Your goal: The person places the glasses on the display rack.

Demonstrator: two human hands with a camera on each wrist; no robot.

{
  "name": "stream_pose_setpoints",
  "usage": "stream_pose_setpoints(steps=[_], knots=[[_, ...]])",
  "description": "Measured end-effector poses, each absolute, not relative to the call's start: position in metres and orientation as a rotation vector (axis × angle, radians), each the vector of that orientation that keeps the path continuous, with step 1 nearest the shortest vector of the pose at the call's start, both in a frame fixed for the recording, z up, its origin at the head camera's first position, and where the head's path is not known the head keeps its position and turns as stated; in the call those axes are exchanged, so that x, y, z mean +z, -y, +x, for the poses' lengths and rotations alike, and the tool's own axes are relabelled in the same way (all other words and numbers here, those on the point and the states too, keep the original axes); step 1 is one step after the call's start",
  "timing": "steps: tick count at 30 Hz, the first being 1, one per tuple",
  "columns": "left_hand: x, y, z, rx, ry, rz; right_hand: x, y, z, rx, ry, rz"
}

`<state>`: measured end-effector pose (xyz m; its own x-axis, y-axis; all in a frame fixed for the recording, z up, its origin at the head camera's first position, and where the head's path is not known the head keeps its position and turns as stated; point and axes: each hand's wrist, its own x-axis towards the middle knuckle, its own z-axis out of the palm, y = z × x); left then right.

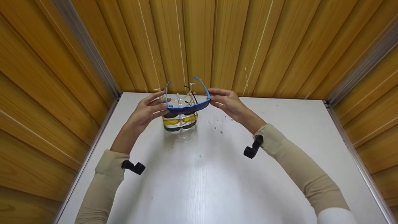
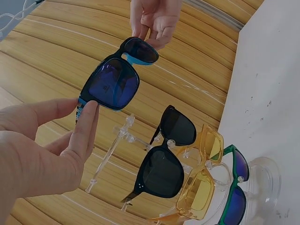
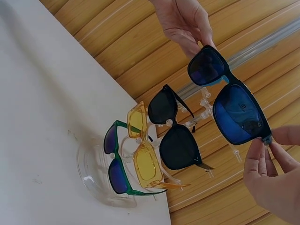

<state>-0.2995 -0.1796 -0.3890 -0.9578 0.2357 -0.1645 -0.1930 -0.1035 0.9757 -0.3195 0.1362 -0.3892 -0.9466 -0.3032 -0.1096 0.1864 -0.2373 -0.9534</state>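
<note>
Blue-framed sunglasses (image 1: 188,109) with dark blue lenses are held up between both hands, temples unfolded and pointing away. My left hand (image 1: 146,110) pinches the left hinge end; my right hand (image 1: 228,104) pinches the right one. Just below and behind them stands a clear display stand (image 2: 109,157), whose top tier shows bare in the left wrist view. Lower on it sit black sunglasses (image 2: 161,173), then yellow glasses (image 2: 199,192), then green-framed sunglasses (image 3: 116,159) near the round clear base (image 3: 89,180).
The stand is on a white table (image 1: 199,186) toward its back edge. Wood-panelled walls (image 1: 199,46) with metal strips rise behind and at both sides. Small marks (image 1: 221,132) dot the tabletop right of the stand.
</note>
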Motion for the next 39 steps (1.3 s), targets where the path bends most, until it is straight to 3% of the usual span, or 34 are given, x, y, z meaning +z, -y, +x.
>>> stream_pose_setpoints(steps=[39], knots=[[-0.411, 0.198, -0.335, 2.229, -1.864, -0.253, -0.416, -0.094, -0.354, -2.164, -1.791, -0.044]])
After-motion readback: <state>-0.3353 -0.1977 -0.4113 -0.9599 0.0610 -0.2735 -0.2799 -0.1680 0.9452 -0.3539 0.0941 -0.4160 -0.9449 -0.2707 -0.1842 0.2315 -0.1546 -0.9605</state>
